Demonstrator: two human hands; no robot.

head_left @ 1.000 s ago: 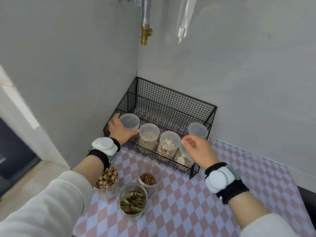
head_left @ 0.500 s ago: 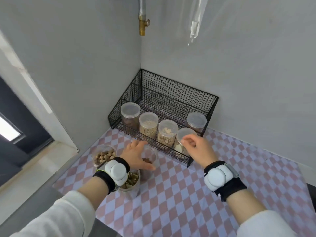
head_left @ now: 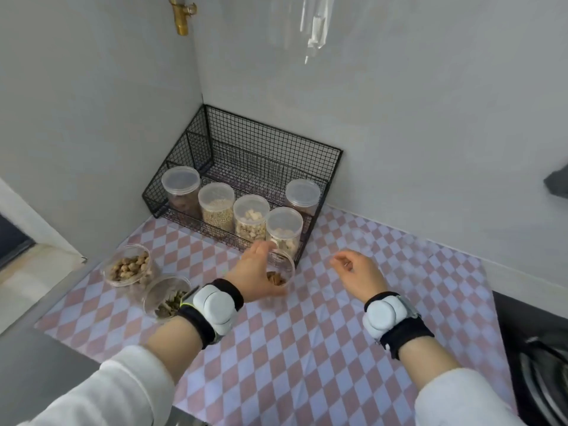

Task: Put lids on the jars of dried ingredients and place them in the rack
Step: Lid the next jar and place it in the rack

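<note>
A black wire rack [head_left: 270, 155] stands in the corner and holds several lidded clear jars: a dark-filled one [head_left: 180, 187], a grain one [head_left: 216, 206], a pale-chunk one [head_left: 251, 217], another pale one [head_left: 284, 229] and one behind at the right [head_left: 302, 195]. My left hand [head_left: 256, 276] wraps an open jar of brown pieces [head_left: 280, 273] on the checked mat, just in front of the rack. My right hand [head_left: 358, 273] hovers to its right, fingers loosely curled, holding nothing. Two more open jars stand at the left: nuts [head_left: 129, 267] and green leaves [head_left: 167, 299].
Grey walls meet behind the rack, with a brass pipe fitting [head_left: 181, 16] above. The pink-and-white checked mat [head_left: 307, 348] covers the counter. A dark stove edge [head_left: 541, 348] lies at the right, and the counter drops off at the left.
My left hand left the rack's far-left jar, came back and closed around the open jar of brown pieces. My right hand withdrew from the rack's right jar and now hovers over the mat.
</note>
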